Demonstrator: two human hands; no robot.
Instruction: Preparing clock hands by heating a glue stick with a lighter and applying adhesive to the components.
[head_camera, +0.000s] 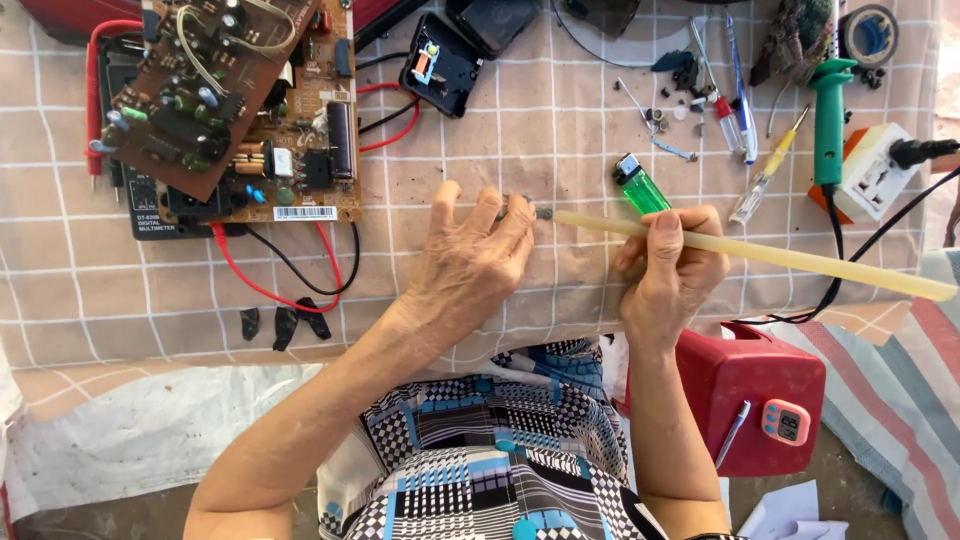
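1. Nearest, the left hand (470, 265) pinches a small dark part (543, 213), fingers together on it, just above the checked worktop (560, 120).
2. The right hand (672, 270) is clamped on a long pale stick (790, 258), its tip touching that part; the joining looks in progress, unfinished.
3. Just beyond lies a green lighter (638, 185).
4. Farther left, bare circuit boards (250, 100) rest, apparently untouched.
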